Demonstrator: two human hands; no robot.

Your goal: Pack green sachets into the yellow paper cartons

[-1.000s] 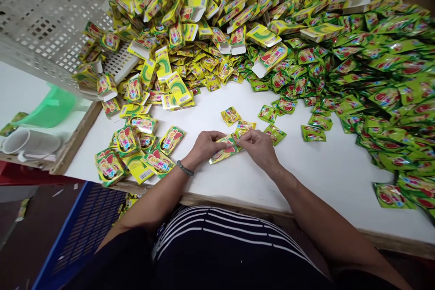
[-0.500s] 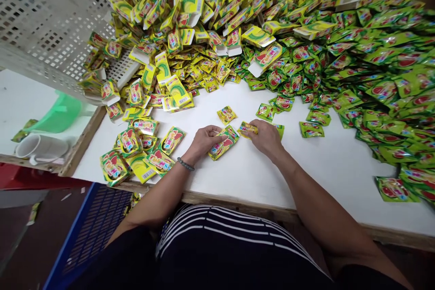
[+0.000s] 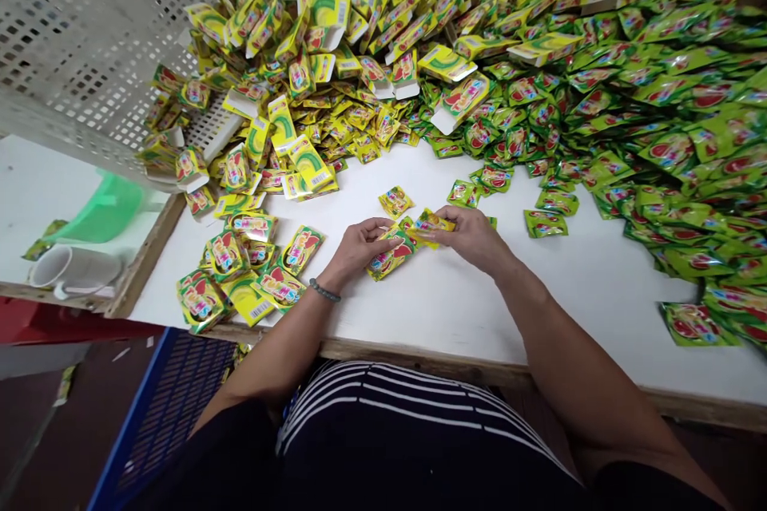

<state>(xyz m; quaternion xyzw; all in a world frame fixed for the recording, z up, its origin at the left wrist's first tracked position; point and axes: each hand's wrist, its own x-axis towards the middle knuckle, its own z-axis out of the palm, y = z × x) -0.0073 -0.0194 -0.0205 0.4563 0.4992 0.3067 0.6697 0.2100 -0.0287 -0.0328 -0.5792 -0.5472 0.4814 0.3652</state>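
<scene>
My left hand (image 3: pixel 363 246) is closed on a small green and yellow candy box (image 3: pixel 391 254), held just over the white tabletop with its far end toward my right hand. Between the fingers of my right hand (image 3: pixel 473 238) are yellow candy packets (image 3: pixel 432 225), up against the end of the box; how many I cannot tell. Just beyond the box lies a single yellow packet (image 3: pixel 395 200). Green packets (image 3: pixel 463 193) rest past my right hand. To the left is a loose group of closed boxes (image 3: pixel 226 254).
Open boxes (image 3: pixel 323 12) are heaped at the back, with a big mound of green packets (image 3: pixel 677 120) to the right. A white perforated crate (image 3: pixel 89 32) leans at the left. Near it are a white mug (image 3: pixel 81 267) and a green plastic scoop-like piece (image 3: pixel 105 211). A blue crate (image 3: pixel 149 407) stands below the edge.
My right hand has brought the yellow packets left to the end of the box and turned them flatter. My left hand with the box has hardly moved.
</scene>
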